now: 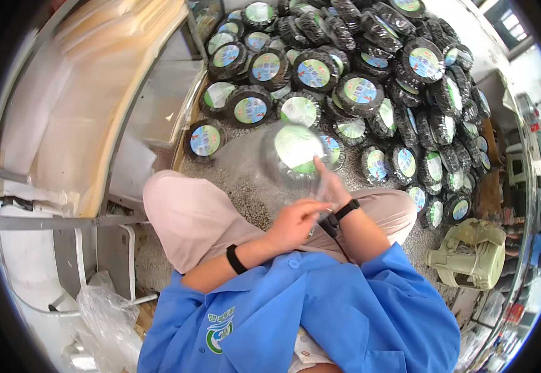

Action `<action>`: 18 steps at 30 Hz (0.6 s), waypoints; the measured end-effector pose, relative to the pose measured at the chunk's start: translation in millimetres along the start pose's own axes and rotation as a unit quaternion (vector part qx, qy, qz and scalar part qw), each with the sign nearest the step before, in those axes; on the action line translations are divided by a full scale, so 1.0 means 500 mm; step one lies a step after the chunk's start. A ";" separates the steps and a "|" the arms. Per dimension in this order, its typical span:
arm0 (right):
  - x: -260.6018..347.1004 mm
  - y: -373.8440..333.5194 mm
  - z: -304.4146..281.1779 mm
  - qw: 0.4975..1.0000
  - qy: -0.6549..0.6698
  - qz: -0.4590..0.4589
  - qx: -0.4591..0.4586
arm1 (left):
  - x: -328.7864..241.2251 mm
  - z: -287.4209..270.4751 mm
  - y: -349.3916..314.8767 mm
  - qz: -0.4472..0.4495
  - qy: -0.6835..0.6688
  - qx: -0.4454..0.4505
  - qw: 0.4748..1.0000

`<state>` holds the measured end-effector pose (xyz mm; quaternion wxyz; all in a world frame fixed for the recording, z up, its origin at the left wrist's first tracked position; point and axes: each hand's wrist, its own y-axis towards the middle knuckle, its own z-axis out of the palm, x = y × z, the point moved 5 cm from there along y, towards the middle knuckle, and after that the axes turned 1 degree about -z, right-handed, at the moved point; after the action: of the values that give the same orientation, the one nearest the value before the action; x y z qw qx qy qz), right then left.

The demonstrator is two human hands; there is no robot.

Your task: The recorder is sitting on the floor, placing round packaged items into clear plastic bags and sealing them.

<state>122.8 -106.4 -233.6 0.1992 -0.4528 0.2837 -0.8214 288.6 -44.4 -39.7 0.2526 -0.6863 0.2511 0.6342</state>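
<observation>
Plastic-wrapped coil point(295, 152), round and black with a pale green-white paper label, sits blurred inside a crinkly clear film just above the person's knees. Right hand point(331, 186) pinches the film at its lower edge, forefinger raised; left hand point(294, 222) curls closed on the film just below it. Beyond it lie dozens of similar coils point(360, 93), too many to count, heaped on speckled grey floor point(248, 193).
</observation>
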 end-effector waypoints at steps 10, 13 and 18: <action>0.040 0.039 0.304 0.548 -0.822 -0.042 0.145 | 0.059 -0.223 0.035 -0.039 -0.091 -0.272 0.957; -0.070 0.107 0.313 0.408 -0.793 -0.115 0.436 | 0.137 -0.326 -0.011 -0.186 -0.164 -0.308 0.918; 0.411 0.361 0.514 0.701 -0.553 -0.373 0.253 | 0.130 -0.369 -0.025 -0.196 -0.291 -0.408 0.843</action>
<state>250.8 -437.2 -110.6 0.1043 -0.8270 -0.2877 -0.4716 438.8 -159.3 -91.7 0.1308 -0.5463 -0.2552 0.7870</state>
